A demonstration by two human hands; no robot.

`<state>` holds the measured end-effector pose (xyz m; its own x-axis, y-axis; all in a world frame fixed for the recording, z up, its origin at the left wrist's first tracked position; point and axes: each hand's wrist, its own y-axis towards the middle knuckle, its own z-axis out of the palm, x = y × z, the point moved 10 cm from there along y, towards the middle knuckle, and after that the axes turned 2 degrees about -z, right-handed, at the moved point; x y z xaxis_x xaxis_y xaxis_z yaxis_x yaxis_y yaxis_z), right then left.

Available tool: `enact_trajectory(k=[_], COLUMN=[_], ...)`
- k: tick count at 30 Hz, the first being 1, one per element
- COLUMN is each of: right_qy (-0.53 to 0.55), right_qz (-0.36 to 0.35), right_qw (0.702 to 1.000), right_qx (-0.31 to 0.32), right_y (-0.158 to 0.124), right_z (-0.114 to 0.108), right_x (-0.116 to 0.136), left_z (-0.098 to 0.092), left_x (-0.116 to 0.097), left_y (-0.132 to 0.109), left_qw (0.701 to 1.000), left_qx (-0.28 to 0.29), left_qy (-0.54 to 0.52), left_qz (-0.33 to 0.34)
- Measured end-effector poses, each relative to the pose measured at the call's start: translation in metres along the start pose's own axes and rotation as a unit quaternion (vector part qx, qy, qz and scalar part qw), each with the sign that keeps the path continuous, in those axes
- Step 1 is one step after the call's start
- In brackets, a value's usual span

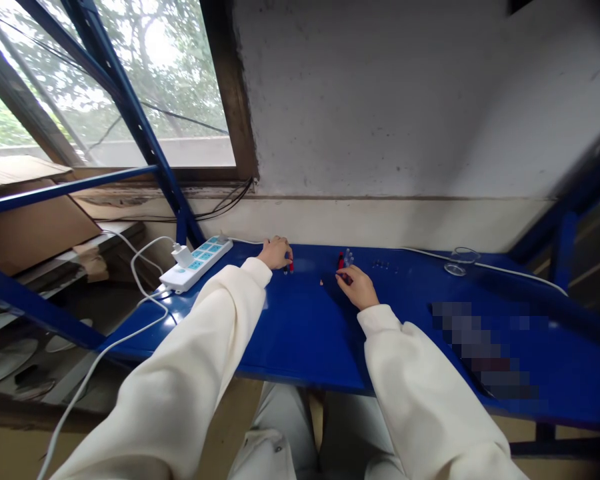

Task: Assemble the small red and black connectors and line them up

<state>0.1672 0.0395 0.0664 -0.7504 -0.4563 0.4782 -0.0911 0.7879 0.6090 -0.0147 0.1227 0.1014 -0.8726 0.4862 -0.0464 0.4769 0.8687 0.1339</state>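
My left hand [276, 253] is at the back of the blue table, its fingers curled down and closed on a small red piece [291, 267]. To the right, my right hand [359, 287] has thumb and fingers drawn together; whatever lies between them is too small to make out. Just behind it stand a small red object [340, 259] and a group of small clear pieces [349, 256]. A tiny orange-brown bit [321, 283] lies on the table between the two hands. Further right, several tiny clear pieces [381, 265] sit in a row.
A white power strip [195, 265] with a plugged-in adapter [182, 256] and cables lies at the left. A clear round container [455, 269] stands at the back right beside a white cable [520, 275]. Blue frame posts [153, 150] flank the blue table [300, 333]. A blurred dark item is at right.
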Motion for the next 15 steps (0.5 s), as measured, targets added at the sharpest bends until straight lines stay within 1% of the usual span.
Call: enact_trajectory(k=[10,15], right_qy=[0.004,0.001], right_qz=[-0.001,-0.003], right_qw=[1.000,1.000], right_qx=[0.002,0.001], right_y=[-0.0006,-0.0001], right_z=[0.0011,0.0002], right_x=[-0.0008,0.0002], left_z=[0.0058,0.0044], left_x=[-0.0001,-0.0034], left_y=[0.0006,0.0000], left_qw=[1.000,1.000], left_qx=[0.007,0.003], left_qy=[0.015,0.017], left_qz=[-0.011,-0.007])
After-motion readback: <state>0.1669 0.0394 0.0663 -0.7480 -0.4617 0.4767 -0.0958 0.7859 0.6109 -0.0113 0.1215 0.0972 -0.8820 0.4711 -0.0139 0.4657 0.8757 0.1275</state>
